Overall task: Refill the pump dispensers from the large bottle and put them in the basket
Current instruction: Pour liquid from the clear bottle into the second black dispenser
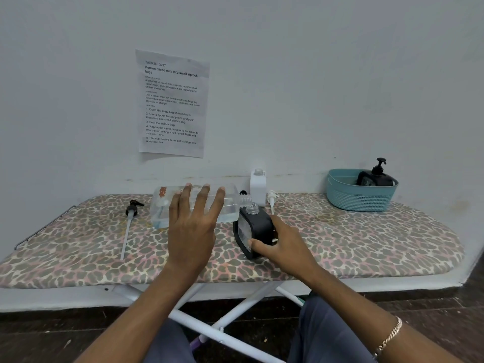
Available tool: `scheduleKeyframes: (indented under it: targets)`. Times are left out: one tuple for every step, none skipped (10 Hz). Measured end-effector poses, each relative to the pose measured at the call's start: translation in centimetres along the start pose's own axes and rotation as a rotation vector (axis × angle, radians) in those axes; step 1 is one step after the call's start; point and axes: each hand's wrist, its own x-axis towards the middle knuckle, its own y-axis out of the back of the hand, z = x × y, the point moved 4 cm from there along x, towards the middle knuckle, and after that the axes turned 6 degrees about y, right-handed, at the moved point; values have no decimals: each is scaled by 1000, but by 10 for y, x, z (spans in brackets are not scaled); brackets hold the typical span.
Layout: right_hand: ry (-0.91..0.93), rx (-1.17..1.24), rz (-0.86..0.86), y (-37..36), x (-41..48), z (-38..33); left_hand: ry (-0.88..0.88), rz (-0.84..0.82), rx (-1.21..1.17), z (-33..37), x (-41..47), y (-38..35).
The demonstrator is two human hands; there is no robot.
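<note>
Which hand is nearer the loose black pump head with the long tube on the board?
Left. The left hand, gripping the large clear plastic bottle, is just right of the black pump head; the right hand holds the black dispenser farther right.

Single view: head cam, wide-angle, worn by the person, pitched forward and down. Faces the wall roughly square-on across the ironing board. Close in: forearms enter from the bottom edge, left hand and right hand sit mid-frame, floor shows below.
</note>
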Motion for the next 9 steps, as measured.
scheduleKeyframes:
  targets:
    - [-3, 2, 0, 0, 0, 0, 0, 1, 4, 0, 0, 0]
    - [-1, 0, 2, 0, 0, 0, -2, 2, 6, 0, 1, 0]
    - [0, -2, 0, 0, 0, 0, -4, 2, 5, 0, 1, 0]
    - [-1, -1, 2, 0, 0, 1, -3, -3, 5, 0, 1, -1]
    - [-5, 5, 4, -1, 0, 1, -6, -3, 8, 0, 1, -1]
    - [-5, 6, 5, 0, 0, 1, -6, -3, 10, 0, 1, 0]
    - [-2, -6, 7, 0, 0, 1, -5, 0, 12, 0, 1, 0]
    - [-4, -2, 3, 0, 1, 1, -6, 0, 15, 0, 1, 0]
    - [-5, 8, 1, 0, 0, 1, -8, -1, 21, 0, 1, 0]
